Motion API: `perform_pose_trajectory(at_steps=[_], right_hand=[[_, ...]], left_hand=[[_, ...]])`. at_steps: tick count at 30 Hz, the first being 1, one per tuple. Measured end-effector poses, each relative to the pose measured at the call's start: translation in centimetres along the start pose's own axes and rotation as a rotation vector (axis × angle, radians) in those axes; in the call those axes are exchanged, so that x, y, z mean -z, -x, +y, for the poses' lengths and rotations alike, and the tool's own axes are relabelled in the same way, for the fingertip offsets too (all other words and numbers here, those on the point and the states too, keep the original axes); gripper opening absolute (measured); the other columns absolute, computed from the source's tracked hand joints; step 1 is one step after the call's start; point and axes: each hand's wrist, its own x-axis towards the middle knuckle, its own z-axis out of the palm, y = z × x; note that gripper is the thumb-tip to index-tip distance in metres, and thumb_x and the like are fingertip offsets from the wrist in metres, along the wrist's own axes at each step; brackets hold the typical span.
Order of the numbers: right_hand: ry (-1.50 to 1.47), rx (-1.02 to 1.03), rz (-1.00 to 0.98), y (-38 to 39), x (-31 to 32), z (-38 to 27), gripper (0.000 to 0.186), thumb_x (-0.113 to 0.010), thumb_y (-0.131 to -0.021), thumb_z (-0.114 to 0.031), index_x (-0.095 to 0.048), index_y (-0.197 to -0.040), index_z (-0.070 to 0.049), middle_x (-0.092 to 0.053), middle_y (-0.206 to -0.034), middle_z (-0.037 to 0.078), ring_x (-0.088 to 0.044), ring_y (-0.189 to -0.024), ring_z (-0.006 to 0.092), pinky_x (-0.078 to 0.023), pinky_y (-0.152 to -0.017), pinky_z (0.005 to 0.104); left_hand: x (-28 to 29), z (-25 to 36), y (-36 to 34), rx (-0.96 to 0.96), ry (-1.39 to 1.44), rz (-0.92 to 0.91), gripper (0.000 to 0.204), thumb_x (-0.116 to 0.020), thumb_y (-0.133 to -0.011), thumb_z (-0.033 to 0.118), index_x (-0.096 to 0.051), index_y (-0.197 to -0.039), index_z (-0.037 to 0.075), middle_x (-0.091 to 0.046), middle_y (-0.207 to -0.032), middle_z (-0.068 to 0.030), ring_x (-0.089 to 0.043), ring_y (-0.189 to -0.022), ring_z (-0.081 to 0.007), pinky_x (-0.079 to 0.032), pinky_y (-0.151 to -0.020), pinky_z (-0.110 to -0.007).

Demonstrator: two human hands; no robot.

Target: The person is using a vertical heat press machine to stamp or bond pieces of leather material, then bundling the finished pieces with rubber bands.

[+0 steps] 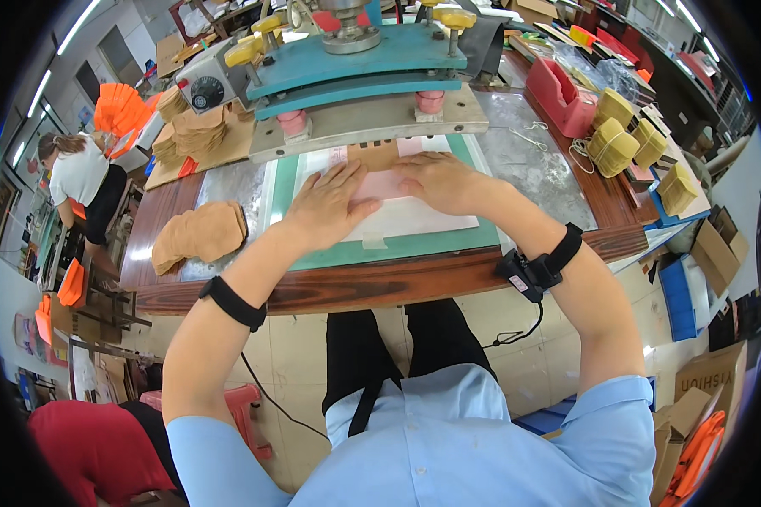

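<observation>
Left hand [331, 207] and right hand [446, 180] lie palm down with fingers extended and thumbs apart from them, open and closed around nothing. A pink strip [382, 185] lies between and partly under them, both thumbs resting by it. Just beyond is a tan piece [375, 154] with dark marks, partly under the press plate's [364, 127] front edge; a white sheet [431, 218] and green mat [448, 240] extend underneath. Left of the mat, tan cut pieces [201, 235] lie fanned on the worktop [355, 286]. Behind them, a grey control box [210, 78] carries a dial, its markings too small to read. At the far right stands a red bin [560, 100], its contents unclear, beside string-tied yellow bundles [615, 149]. Below, a blue crate [676, 291] holds something white. Lower right, dark lettering marks a cardboard carton [706, 397]; orange pieces [698, 455] stand against or inside an open box [681, 416], which I cannot tell.
</observation>
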Motion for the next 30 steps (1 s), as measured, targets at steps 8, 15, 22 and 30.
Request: perform_pose_trajectory(at_steps=[8,15,22,30], right_hand=[[0.09,0.066,0.124,-0.8,-0.2,0.5,0.037,-0.047,-0.082,0.0,-0.055,-0.118,-0.001,-0.055,-0.12,0.018,-0.049,-0.115,0.0314,-0.038,-0.097,0.0394],[0.144,0.047,0.119,-0.7,-0.6,-0.4,0.039,-0.045,-0.079,0.003,-0.057,-0.117,-0.001,-0.055,-0.121,0.016,-0.049,-0.116,0.0312,-0.038,-0.097,0.0391],[0.082,0.001,0.151,-0.9,-0.2,-0.5,0.036,-0.044,-0.078,0.003,-0.059,-0.111,0.0,-0.058,-0.117,0.016,-0.052,-0.112,0.0308,-0.039,-0.096,0.038],[0.118,0.081,0.176,-1.2,-0.5,0.2,0.029,-0.048,-0.074,0.002,-0.063,-0.098,-0.003,-0.061,-0.106,0.012,-0.054,-0.104,0.0298,-0.042,-0.09,0.038]], left_hand=[[-0.2,-0.2,-0.1,-0.036,-0.059,0.085,0.071,-0.036,-0.09,0.056,-0.036,-0.136,0.001,-0.033,-0.142,-0.0173,-0.026,-0.134,-0.0304,-0.018,-0.11,-0.042],[-0.2,-0.1,0.0,-0.04,-0.036,0.151,0.067,-0.04,-0.089,0.053,-0.042,-0.131,0.001,-0.044,-0.131,-0.0163,-0.039,-0.124,-0.0302,-0.026,-0.105,-0.04],[-0.2,-0.6,-0.2,-0.074,-0.011,0.247,0.053,-0.046,-0.089,0.045,-0.053,-0.118,0.0,-0.052,-0.12,-0.0151,-0.047,-0.114,-0.0296,-0.033,-0.1,-0.039],[-0.4,-0.1,-0.2,-0.137,-0.037,0.35,0.043,-0.05,-0.088,0.038,-0.059,-0.105,0.0,-0.056,-0.11,-0.0133,-0.052,-0.106,-0.0305,-0.037,-0.095,-0.039]])
